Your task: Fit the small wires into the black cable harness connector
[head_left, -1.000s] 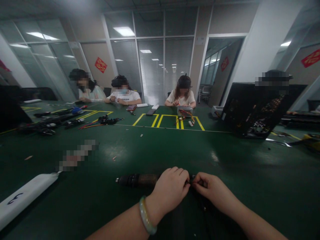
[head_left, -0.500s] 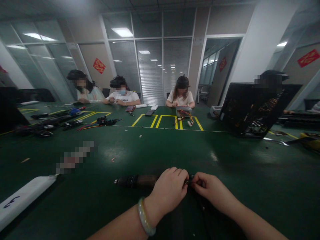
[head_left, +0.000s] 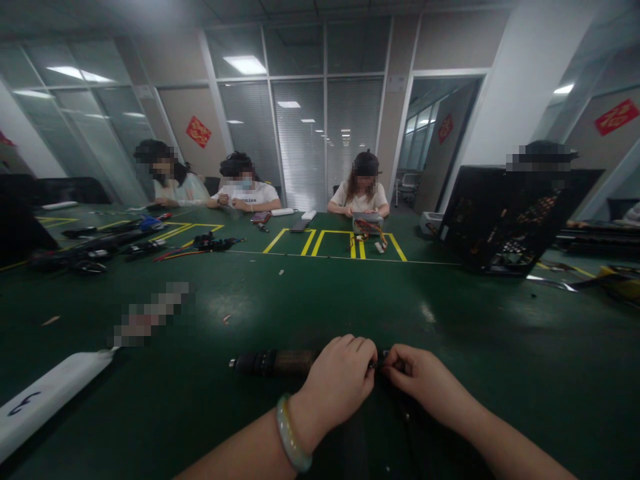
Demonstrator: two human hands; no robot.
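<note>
Dark cylindrical tool [head_left: 275,363] is lying toward tabletop's near edge, roughly parallel to it, silver tip [head_left: 232,363] pointing L. Prob. mid-wt, stiff, maybe slick; best hold = brown barrel [head_left: 295,363]. L hand [head_left: 343,373] is curling over its R part, fingers bent, side by side. R hand [head_left: 423,377] is pinching a small dark piece [head_left: 381,364] there, thumb to index; can't ID. Dark green tabletop [head_left: 320,300] is showing glare. Black perforated case [head_left: 505,220] is standing toward far R corner; co-workers [head_left: 257,199] are sitting along far edge.
</note>
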